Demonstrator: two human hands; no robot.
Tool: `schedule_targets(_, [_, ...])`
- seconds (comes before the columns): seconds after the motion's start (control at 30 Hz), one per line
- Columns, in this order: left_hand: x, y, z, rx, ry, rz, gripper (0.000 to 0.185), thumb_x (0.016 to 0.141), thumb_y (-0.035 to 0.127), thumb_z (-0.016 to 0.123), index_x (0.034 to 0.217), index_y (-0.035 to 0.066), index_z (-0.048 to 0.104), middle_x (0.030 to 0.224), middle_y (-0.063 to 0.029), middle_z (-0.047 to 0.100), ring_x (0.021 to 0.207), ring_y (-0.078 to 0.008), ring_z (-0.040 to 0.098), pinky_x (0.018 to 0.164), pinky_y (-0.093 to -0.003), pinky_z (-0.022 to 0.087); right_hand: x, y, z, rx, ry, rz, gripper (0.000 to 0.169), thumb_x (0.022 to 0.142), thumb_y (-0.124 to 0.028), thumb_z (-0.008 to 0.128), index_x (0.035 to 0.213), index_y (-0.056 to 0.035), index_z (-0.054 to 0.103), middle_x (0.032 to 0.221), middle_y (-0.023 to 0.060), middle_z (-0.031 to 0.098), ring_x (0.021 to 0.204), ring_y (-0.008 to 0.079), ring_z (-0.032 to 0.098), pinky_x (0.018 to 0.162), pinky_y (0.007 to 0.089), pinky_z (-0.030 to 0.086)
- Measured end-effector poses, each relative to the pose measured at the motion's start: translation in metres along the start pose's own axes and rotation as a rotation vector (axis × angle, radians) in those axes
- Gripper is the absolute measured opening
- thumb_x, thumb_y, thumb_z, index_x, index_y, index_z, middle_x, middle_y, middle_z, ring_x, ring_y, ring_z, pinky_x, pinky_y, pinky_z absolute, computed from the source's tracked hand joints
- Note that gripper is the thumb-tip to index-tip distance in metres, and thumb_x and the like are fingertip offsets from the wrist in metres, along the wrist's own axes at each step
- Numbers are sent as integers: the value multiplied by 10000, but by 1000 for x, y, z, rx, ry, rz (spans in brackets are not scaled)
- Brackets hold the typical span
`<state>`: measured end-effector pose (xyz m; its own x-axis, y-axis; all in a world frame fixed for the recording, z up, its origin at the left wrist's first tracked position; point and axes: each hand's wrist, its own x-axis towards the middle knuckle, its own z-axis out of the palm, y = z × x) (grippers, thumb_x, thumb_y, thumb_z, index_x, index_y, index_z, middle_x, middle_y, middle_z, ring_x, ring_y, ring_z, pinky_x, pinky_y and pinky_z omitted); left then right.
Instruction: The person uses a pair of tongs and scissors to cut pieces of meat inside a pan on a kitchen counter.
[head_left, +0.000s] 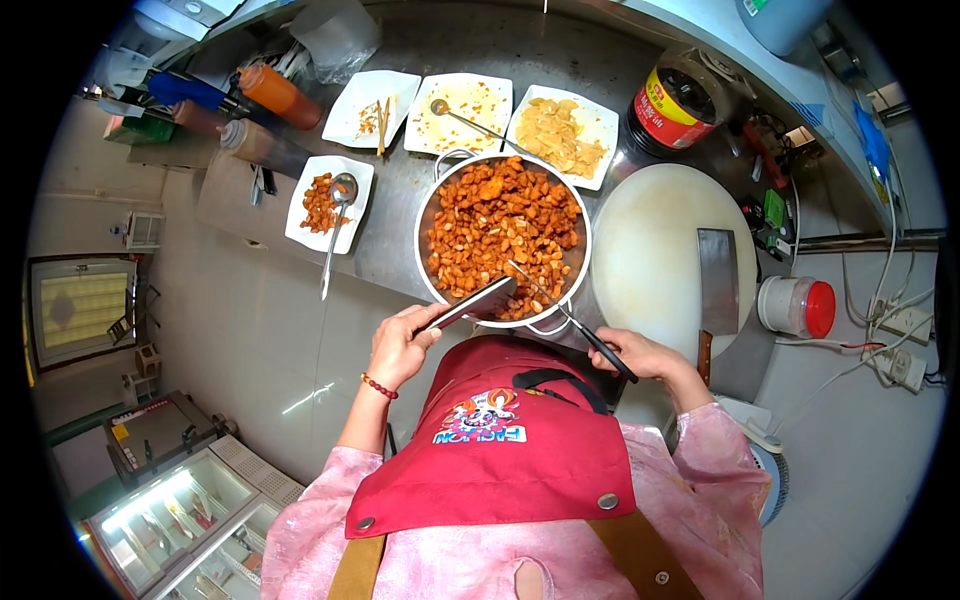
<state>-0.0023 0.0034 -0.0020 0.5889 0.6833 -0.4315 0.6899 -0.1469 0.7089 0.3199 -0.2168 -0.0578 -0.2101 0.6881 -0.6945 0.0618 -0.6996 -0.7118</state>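
A round metal pot (421, 247) is filled with reddish-brown diced food (502, 221) with pale, peanut-like pieces mixed in. My left hand (400, 346) grips a flat, dark-faced dish or plate (478, 298), seen nearly edge-on. It tilts over the pot's near rim, so its face is mostly hidden. My right hand (628, 352) holds a long utensil with a black handle (604, 352). The thin metal end of that utensil reaches over the food; its exact kind is unclear. Both hands are on the near side of the pot.
A round cutting board (645, 247) at right bears a cleaver (718, 281). Square white plates hold pale slices (559, 135), a ladle (472, 124), chopsticks (382, 127) and diced food with a spoon (342, 191). Sauce bottles (277, 96), a large jug (671, 105) and a red-lidded jar (787, 306) stand nearby.
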Motion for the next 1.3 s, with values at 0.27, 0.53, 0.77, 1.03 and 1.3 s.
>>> schedule_targets(0.27, [-6, 7, -4, 199, 74, 70, 339, 849, 97, 678, 1179, 172, 693, 972, -40, 680, 876, -282, 657, 765, -372, 501, -21, -32, -7, -598, 144, 75, 567, 809, -618, 689, 944, -75, 595, 929, 154, 681, 885, 363, 620, 969, 418, 316])
schedule_targets(0.53, [-10, 25, -2, 390, 128, 124, 302, 845, 102, 671, 1133, 186, 704, 935, -36, 679, 850, -314, 660, 699, -423, 507, -21, -35, 1, -858, 407, -85, 507, 740, -519, 787, 891, -67, 613, 749, 102, 668, 706, 295, 572, 823, 359, 295])
schedule_targets(0.77, [-12, 22, -1, 432, 96, 81, 315, 838, 76, 660, 1135, 173, 694, 949, -41, 680, 855, -310, 661, 703, -429, 512, -16, -42, -3, -922, 439, -97, 498, 720, -535, 790, 790, -66, 640, 579, 101, 605, 652, 332, 583, 827, 358, 312])
schedule_targets(1.03, [-19, 15, 4, 469, 243, 215, 504, 763, 68, 728, 1254, 85, 612, 1078, -88, 647, 931, -312, 645, 787, -416, 525, -1, -67, -3, -896, 521, -79, 654, 690, -602, 787, 936, -14, 639, 705, 147, 664, 713, 316, 621, 844, 382, 315])
schedule_targets(1.3, [-31, 8, 10, 427, 310, 181, 538, 760, 65, 719, 1284, 72, 593, 1101, -96, 629, 941, -312, 628, 821, -425, 515, 57, -128, 3, -1028, 476, -178, 402, 874, -422, 665, 919, -23, 639, 765, 158, 698, 757, 328, 652, 844, 400, 321])
